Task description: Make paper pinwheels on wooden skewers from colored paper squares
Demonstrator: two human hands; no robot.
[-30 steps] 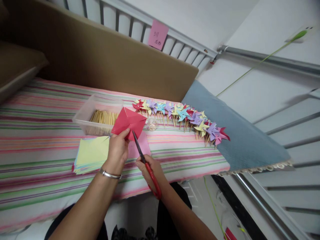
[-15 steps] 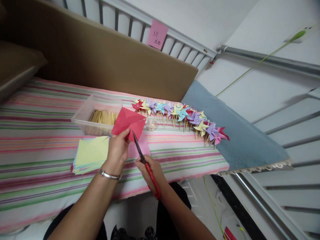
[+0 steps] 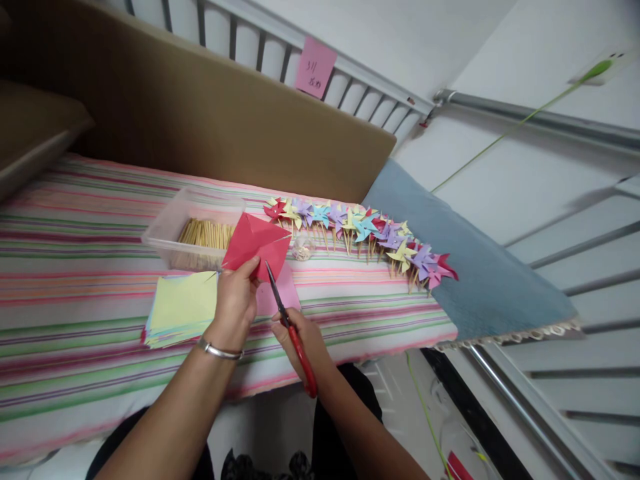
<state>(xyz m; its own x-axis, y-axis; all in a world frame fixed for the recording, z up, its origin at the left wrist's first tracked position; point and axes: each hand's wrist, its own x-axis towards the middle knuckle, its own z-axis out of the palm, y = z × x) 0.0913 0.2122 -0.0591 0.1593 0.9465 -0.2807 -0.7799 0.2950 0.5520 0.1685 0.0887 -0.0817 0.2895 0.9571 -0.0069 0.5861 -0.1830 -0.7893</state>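
Observation:
My left hand (image 3: 235,300) pinches a creased red paper square (image 3: 256,245) by its lower corner and holds it up over the striped cloth (image 3: 90,293). In my right hand (image 3: 303,337) are red-handled scissors (image 3: 290,327), gripped by the handles, with the blade tips right at the square's lower edge. Below the red paper lies a pink sheet (image 3: 280,293). A stack of coloured paper squares (image 3: 183,307), yellow on top, lies left of my left hand.
A clear plastic tub of wooden sticks (image 3: 200,233) stands behind the red square. A row of several finished paper pinwheels (image 3: 360,233) runs rightward onto a blue cloth (image 3: 475,267). A cardboard panel (image 3: 200,113) and a railing with a pink note (image 3: 315,67) stand behind.
Hardly anything has moved. The scissors and the red square stay in the same spot, with only a slight shift of the view.

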